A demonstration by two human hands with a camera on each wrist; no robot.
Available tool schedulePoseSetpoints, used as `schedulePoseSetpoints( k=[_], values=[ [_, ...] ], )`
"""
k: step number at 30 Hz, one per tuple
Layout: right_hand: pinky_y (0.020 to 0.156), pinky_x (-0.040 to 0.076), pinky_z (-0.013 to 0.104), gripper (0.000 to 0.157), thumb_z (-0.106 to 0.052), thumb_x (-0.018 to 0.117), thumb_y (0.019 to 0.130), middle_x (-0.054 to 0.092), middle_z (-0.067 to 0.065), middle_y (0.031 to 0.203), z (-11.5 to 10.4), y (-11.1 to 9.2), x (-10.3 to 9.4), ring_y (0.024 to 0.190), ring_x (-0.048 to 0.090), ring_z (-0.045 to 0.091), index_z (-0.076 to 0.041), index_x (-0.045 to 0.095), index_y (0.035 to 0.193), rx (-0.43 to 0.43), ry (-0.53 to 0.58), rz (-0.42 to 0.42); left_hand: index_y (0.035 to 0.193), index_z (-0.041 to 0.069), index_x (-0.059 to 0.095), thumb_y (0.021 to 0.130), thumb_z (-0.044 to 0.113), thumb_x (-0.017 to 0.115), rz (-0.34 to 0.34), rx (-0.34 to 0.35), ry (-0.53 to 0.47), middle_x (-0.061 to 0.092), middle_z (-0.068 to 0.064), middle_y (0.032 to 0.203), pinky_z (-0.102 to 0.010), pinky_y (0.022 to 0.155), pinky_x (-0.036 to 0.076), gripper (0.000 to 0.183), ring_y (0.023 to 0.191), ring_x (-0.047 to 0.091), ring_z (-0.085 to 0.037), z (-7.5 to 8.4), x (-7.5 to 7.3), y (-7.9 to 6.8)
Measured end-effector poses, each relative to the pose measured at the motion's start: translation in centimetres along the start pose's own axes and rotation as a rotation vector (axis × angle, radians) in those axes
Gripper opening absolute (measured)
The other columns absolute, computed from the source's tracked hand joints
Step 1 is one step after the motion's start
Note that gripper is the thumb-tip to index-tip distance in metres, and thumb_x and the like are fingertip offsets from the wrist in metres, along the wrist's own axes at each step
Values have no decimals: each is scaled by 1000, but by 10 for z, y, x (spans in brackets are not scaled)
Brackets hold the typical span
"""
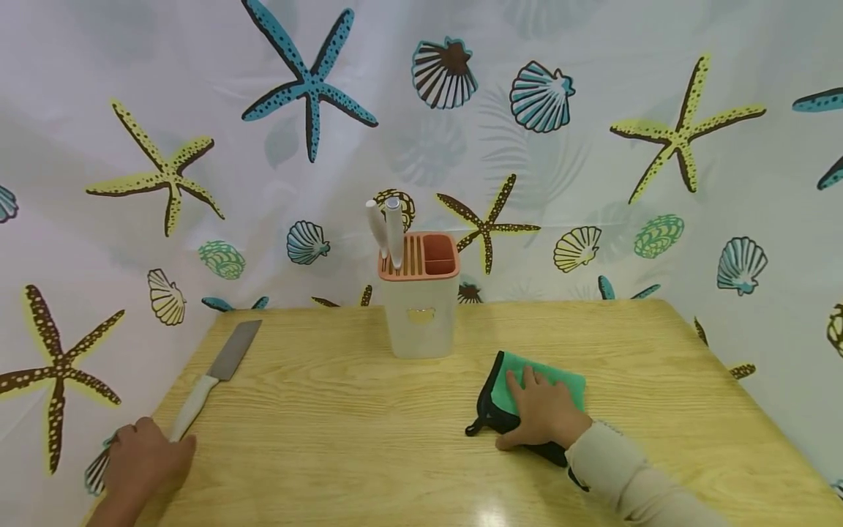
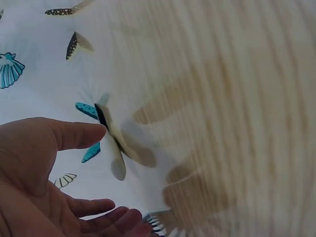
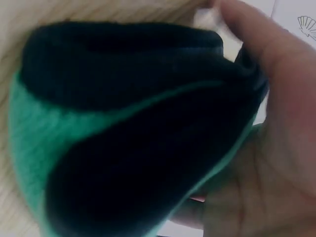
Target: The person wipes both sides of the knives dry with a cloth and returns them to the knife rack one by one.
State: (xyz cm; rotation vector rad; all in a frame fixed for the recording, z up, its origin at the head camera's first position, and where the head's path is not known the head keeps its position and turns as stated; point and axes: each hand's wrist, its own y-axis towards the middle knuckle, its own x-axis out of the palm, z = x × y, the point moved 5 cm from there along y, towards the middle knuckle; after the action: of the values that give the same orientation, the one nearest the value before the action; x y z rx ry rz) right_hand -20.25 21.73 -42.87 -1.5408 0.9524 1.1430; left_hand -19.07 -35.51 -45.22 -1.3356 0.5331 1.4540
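On the left of the table, a kitchen knife (image 1: pixel 195 404) with a pale handle lies with its blade pointing away. My left hand (image 1: pixel 146 457) is right at the handle's near end, its fingers spread apart from the thumb; in the left wrist view the same hand (image 2: pixel 44 173) has nothing between thumb and fingers. To the right, a folded green cloth (image 1: pixel 568 382) with black trim and a small hanging loop lies on the table. My right hand (image 1: pixel 545 413) grips it from above. The right wrist view has the cloth's bulging black folds (image 3: pixel 138 148) between thumb and fingers.
A white knife holder (image 1: pixel 421 322) with an orange slotted top stands at the back middle. Two pale-handled utensils (image 1: pixel 394 230) stick up from its slots. Behind the wooden table (image 1: pixel 316 439) hangs a white curtain (image 1: pixel 421 161) printed with starfish and shells.
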Motion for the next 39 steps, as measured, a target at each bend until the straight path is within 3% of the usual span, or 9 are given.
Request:
schedulePoseSetpoints(
  k=[7,12,16,19,26,34,39],
  values=[
    [90,54,62,95,-40,79,78,39,47,141,-15,8,0,129,46,58,14,39,144,-19,-61,61,120,-23,33,91,51,58,-28,49,39,38,-47,121,-60,77,48,83,105,48,-61,2,2,17],
    [77,61,53,74,-19,83,77,54,45,125,-26,8,3,110,61,53,15,51,134,-66,-266,181,112,-21,38,96,45,50,5,83,67,44,-44,110,-57,71,50,70,100,52,-60,5,4,23],
    [64,63,46,66,-18,85,74,62,40,115,-31,5,8,100,68,47,11,59,128,-79,-441,283,108,-19,39,98,39,49,28,79,81,44,-43,108,-57,70,50,60,100,52,-59,9,5,26],
    [59,62,44,64,-20,85,74,64,38,113,-33,4,8,97,70,44,10,61,126,-62,-502,322,108,-19,38,99,35,52,44,67,81,43,-42,107,-57,70,50,57,99,52,-58,13,5,28],
    [57,62,44,63,-21,84,74,65,37,113,-34,4,7,96,70,43,9,62,126,-31,-529,324,105,-20,42,99,28,48,44,119,91,45,-39,98,-54,64,51,49,85,57,-52,18,4,32],
    [55,61,46,59,-21,82,76,67,36,111,-37,2,6,94,71,42,7,64,124,-25,-531,372,107,-20,43,100,32,45,-23,103,59,48,-37,97,-53,63,50,52,86,58,-51,16,5,44],
    [57,61,49,60,-18,82,75,65,38,113,-37,4,7,95,69,44,9,62,125,-18,-495,356,99,-15,46,97,34,47,-28,92,-4,54,-33,89,-46,59,50,49,77,61,-41,12,4,50]
  ],
)
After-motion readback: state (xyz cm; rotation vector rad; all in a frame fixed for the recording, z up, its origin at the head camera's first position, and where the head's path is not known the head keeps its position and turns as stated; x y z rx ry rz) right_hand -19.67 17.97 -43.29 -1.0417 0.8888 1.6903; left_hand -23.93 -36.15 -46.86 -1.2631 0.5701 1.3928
